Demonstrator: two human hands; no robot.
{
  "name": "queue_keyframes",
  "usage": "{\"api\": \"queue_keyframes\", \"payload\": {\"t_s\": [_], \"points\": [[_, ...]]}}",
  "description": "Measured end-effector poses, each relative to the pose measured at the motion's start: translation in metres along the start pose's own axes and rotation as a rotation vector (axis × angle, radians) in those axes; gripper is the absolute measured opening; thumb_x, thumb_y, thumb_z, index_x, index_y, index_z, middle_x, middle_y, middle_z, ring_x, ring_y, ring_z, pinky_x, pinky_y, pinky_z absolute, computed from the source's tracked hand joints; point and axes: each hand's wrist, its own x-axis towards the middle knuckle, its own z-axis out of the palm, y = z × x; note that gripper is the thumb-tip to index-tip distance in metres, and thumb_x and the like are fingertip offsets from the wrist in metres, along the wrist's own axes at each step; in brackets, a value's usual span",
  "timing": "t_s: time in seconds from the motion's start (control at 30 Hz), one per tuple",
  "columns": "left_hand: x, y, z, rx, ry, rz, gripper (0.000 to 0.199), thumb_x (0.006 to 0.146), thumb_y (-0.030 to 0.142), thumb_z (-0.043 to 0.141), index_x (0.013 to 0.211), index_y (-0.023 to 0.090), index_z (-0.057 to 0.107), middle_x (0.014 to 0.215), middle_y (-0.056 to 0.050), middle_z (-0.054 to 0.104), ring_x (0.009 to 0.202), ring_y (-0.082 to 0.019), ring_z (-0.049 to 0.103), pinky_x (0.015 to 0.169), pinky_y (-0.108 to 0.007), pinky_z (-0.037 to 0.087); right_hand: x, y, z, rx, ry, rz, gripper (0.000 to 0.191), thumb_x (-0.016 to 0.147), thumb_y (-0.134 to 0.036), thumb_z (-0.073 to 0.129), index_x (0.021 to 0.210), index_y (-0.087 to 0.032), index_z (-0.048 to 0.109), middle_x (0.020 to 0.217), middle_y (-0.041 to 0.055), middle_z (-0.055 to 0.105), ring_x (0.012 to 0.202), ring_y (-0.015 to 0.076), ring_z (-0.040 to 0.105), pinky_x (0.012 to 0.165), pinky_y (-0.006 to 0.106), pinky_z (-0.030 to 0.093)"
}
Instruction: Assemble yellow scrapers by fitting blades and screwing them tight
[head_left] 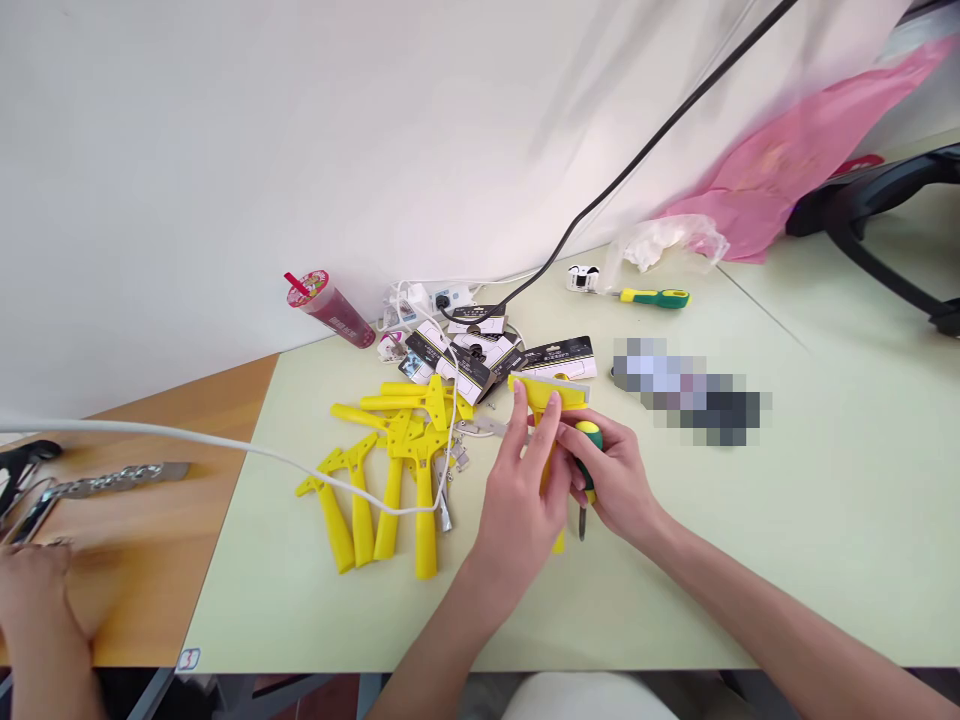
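Note:
A yellow scraper [551,392] with a metal blade along its top edge stands roughly upright between my hands. My left hand [525,485] is closed round it, fingers laid over the yellow head. In my right hand [616,468] is a green and yellow screwdriver [589,462], its shaft pointing down toward me; the fingertips also meet the scraper's side. To the left lies a pile of yellow scraper handles [424,500], with small metal pieces [461,458] and a blade strip [445,505] beside it. Black and white packaging cards [559,357] lie behind.
A white cable [300,465] crosses over the handles, and a black cable [630,165] runs up from a power strip [420,300]. A drink cup [334,312] stands by the wall. A second screwdriver [656,298] lies behind. Another person's hand [34,590] is at far left.

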Motion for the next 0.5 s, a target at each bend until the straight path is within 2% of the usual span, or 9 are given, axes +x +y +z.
{"api": "queue_keyframes", "payload": {"t_s": [0.13, 0.2, 0.23, 0.3, 0.37, 0.4, 0.43, 0.47, 0.5], "points": [[-0.001, -0.007, 0.0, -0.131, 0.105, 0.036, 0.06, 0.118, 0.018, 0.053, 0.174, 0.04, 0.052, 0.19, -0.009, 0.036, 0.16, -0.031, 0.061, 0.116, -0.046, 0.068, -0.003, 0.001, -0.001, -0.09, -0.121, -0.064, 0.035, 0.102, -0.051, 0.082, 0.087, -0.02, 0.076, 0.047, -0.0066, 0.052, 0.036, 0.0081, 0.042, 0.035, 0.02, 0.037], [-0.003, -0.008, -0.002, -0.209, 0.142, 0.012, 0.048, 0.118, 0.022, 0.057, 0.164, 0.035, 0.061, 0.185, -0.012, 0.046, 0.157, -0.032, 0.064, 0.114, -0.048, 0.068, -0.001, -0.001, -0.001, -0.177, -0.173, -0.104, 0.033, 0.103, -0.049, 0.081, 0.087, -0.02, 0.077, 0.051, -0.0057, 0.055, 0.036, 0.0082, 0.044, 0.035, 0.021, 0.036], [-0.004, -0.007, -0.003, -0.27, 0.153, -0.029, 0.043, 0.118, 0.024, 0.059, 0.159, 0.033, 0.065, 0.181, -0.014, 0.051, 0.155, -0.033, 0.067, 0.114, -0.048, 0.068, 0.001, -0.004, -0.001, -0.23, -0.197, -0.135, 0.029, 0.102, -0.048, 0.082, 0.091, -0.02, 0.08, 0.059, -0.0036, 0.061, 0.039, 0.0088, 0.048, 0.035, 0.022, 0.038], [-0.005, -0.006, -0.007, -0.453, 0.173, -0.171, 0.033, 0.117, 0.032, 0.065, 0.15, 0.03, 0.068, 0.17, -0.016, 0.063, 0.142, -0.031, 0.075, 0.108, -0.046, 0.07, 0.005, -0.014, -0.003, -0.349, -0.228, -0.259, 0.024, 0.101, -0.044, 0.083, 0.109, -0.022, 0.087, 0.088, 0.004, 0.074, 0.054, 0.0122, 0.063, 0.043, 0.025, 0.051], [-0.003, -0.005, -0.015, -0.694, 0.191, -0.362, 0.029, 0.112, 0.04, 0.074, 0.138, 0.029, 0.068, 0.145, -0.013, 0.078, 0.12, -0.027, 0.083, 0.094, -0.04, 0.072, 0.003, -0.032, -0.006, -0.473, -0.232, -0.425, 0.028, 0.101, -0.038, 0.082, 0.125, -0.025, 0.087, 0.112, 0.0095, 0.077, 0.081, 0.0178, 0.076, 0.065, 0.031, 0.065], [-0.001, -0.005, -0.02, -0.821, 0.204, -0.449, 0.031, 0.108, 0.042, 0.08, 0.132, 0.028, 0.067, 0.129, -0.01, 0.081, 0.106, -0.024, 0.084, 0.085, -0.036, 0.071, -0.001, -0.044, -0.007, -0.529, -0.251, -0.488, 0.029, 0.101, -0.035, 0.081, 0.128, -0.026, 0.086, 0.113, 0.0094, 0.077, 0.092, 0.0199, 0.077, 0.078, 0.034, 0.067], [0.003, -0.006, -0.026, -0.942, 0.215, -0.524, 0.035, 0.104, 0.043, 0.086, 0.127, 0.028, 0.065, 0.114, -0.005, 0.081, 0.093, -0.02, 0.083, 0.075, -0.031, 0.069, -0.008, -0.057, -0.007, -0.584, -0.296, -0.483, 0.027, 0.102, -0.032, 0.081, 0.129, -0.027, 0.085, 0.108, 0.0078, 0.078, 0.097, 0.0202, 0.077, 0.085, 0.034, 0.066], [0.007, -0.008, -0.032, -1.057, 0.225, -0.584, 0.041, 0.098, 0.041, 0.092, 0.124, 0.028, 0.064, 0.102, -0.001, 0.078, 0.083, -0.017, 0.079, 0.066, -0.025, 0.064, -0.017, -0.07, -0.006, -0.621, -0.449, -0.41, 0.026, 0.1, -0.032, 0.084, 0.126, -0.027, 0.084, 0.103, 0.0052, 0.079, 0.092, 0.0183, 0.077, 0.083, 0.03, 0.064], [0.012, -0.01, -0.039, -1.167, 0.233, -0.629, 0.045, 0.093, 0.037, 0.096, 0.122, 0.027, 0.063, 0.097, 0.001, 0.075, 0.075, -0.013, 0.075, 0.059, -0.021, 0.058, -0.028, -0.081, -0.003, -0.623, -0.66, -0.301, 0.029, 0.095, -0.034, 0.091, 0.122, -0.027, 0.084, 0.098, 0.0025, 0.079, 0.087, 0.0169, 0.076, 0.079, 0.027, 0.062]]}}
